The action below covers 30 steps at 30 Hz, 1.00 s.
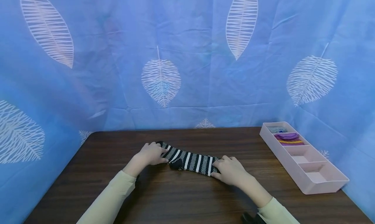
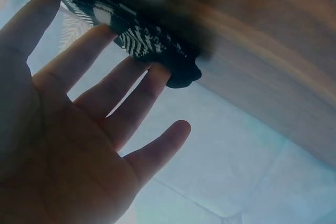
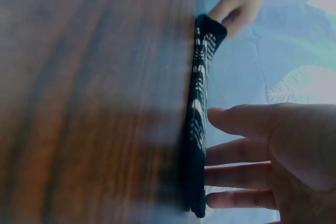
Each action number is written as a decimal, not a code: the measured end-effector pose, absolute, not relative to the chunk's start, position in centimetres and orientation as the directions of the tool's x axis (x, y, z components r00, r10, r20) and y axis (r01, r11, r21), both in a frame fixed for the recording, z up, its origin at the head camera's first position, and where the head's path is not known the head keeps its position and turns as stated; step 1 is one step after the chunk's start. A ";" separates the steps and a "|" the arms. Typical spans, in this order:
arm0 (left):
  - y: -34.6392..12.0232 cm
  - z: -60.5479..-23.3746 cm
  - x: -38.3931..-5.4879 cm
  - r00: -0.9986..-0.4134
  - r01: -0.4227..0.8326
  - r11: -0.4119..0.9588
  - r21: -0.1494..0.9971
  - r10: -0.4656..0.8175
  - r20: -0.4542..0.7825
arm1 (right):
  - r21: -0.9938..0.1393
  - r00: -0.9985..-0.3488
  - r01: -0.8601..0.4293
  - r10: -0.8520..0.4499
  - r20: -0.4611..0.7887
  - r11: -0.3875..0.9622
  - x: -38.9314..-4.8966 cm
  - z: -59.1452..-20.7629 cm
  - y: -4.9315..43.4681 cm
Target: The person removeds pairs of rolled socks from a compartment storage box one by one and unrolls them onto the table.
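A black sock with white stripes and a herringbone pattern (image 1: pixel 194 162) lies stretched out across the middle of the table, its dark heel facing the near side. At the sock's left end is my left hand (image 1: pixel 150 154), its extended fingertips resting on the fabric. The left wrist view shows those fingers (image 2: pixel 131 103) spread and fairly straight against the sock (image 2: pixel 139 40). My right hand (image 1: pixel 231 171) touches the right end. In the right wrist view its thumb and fingers (image 3: pixel 239 177) reach straight to the sock (image 3: pixel 198 103), which lies flat along the tabletop.
A pale pink divided box (image 1: pixel 281 162) stands at the table's right edge. Its second compartment from the back holds folded purple and striped fabric (image 1: pixel 288 137); the rearmost holds greyish fabric (image 1: pixel 276 129). A blue leaf-print curtain (image 1: pixel 187 87) hangs behind the dark wooden table (image 1: pixel 181 198).
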<state>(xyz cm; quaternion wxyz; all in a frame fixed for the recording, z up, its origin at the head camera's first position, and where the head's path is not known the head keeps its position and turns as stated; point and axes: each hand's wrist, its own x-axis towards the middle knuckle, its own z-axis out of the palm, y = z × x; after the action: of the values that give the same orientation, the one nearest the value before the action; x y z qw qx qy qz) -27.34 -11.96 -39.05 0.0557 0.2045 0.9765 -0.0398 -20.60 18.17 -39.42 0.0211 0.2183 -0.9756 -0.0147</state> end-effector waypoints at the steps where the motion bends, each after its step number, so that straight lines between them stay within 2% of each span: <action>1: -12.1 -39.0 -26.9 -0.910 0.406 0.912 -0.056 0.398 -0.116 | 0.033 -0.906 -0.421 -0.422 0.032 0.906 -20.8 -39.4 18.1; 19: -13.8 -39.0 -20.3 -0.895 0.443 0.893 -0.083 0.445 0.019 | -0.031 -0.917 -0.398 -0.398 0.021 0.917 -25.3 -39.7 16.1; 25: -14.1 -39.0 -18.5 -0.868 0.495 0.865 -0.084 0.496 -0.010 | -0.082 -0.912 -0.407 -0.409 -0.020 0.910 -27.2 -39.8 15.2; 30: -14.9 -39.4 -17.0 -0.855 0.517 0.856 -0.030 0.515 -0.058 | -0.152 -0.897 -0.419 -0.434 -0.081 0.895 -28.8 -40.0 14.5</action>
<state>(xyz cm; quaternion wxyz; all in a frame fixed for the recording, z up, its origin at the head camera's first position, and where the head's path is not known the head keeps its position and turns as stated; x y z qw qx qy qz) -17.00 -14.88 -39.36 0.0238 0.2679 0.9629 -0.0219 -28.81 14.46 -40.01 -0.0565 0.2195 -0.9718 0.0656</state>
